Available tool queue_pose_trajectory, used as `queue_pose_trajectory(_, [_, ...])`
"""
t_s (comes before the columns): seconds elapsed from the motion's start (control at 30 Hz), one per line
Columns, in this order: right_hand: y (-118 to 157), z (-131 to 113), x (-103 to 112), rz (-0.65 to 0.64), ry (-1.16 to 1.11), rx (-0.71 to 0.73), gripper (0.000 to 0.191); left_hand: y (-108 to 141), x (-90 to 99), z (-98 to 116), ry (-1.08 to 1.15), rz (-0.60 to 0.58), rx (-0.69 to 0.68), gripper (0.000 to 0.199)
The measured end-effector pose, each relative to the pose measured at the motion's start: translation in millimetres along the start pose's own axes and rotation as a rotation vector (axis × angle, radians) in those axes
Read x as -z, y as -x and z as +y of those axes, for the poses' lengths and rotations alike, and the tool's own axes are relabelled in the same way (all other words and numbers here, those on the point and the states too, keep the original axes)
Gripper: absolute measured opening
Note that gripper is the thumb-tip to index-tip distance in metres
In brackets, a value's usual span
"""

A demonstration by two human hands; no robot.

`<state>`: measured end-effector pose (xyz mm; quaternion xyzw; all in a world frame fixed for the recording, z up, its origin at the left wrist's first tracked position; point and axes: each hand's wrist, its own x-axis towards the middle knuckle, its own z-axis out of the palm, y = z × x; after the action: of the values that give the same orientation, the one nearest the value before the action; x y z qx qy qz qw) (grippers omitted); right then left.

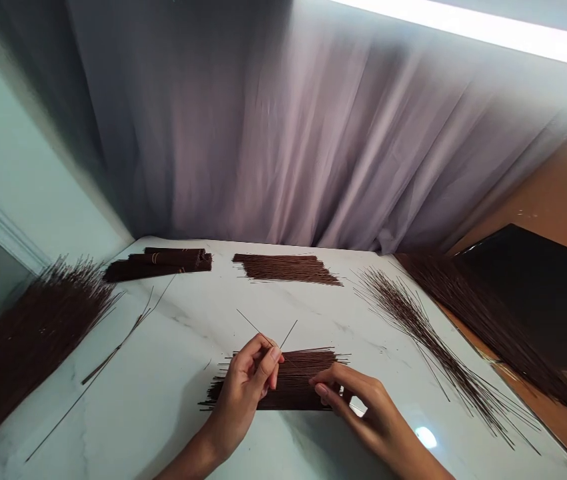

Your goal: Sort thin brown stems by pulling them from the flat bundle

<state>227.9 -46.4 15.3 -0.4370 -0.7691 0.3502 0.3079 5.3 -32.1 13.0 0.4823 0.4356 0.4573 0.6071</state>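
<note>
My left hand (251, 383) is closed in a pinch over the middle of the table. Thin dark brown sticks (289, 333) stick up from its fingertips and cross there, one leaning left and one leaning right. To its right, my right hand (358, 403) has thumb and forefinger pinched together. Whatever lies between those fingertips is too fine to make out. Beneath and between both hands lies a flat pile of cut brown sticks (296, 380), laid side by side, partly covered by the fingers.
Tied dark bundles (163, 261) lie at the back left, beside another flat stick pile (288, 268). Loose long sticks (118, 347) rest at left, near a large bundle (38, 333). A spread bunch (428, 340) and a dark bundle (493, 327) lie right. A curtain (243, 133) hangs behind.
</note>
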Motion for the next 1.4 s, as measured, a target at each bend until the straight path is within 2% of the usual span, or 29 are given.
queue_pose_trajectory(0.27, [2,0,1,-0.021,-0.036,-0.03,0.024,1,-0.6,0,0.012,-0.002,0.018,0.035])
queue_pose_trajectory(1.17, [-1,6,-8,0.013,-0.022,0.022,0.025,-2,0.0,-3,-0.066,-0.034,-0.002,0.032])
queue_pose_trajectory(1.4, [0,1,-2,-0.01,-0.1,-0.041,0.028,-1,0.1,3,-0.069,-0.058,0.016,0.034])
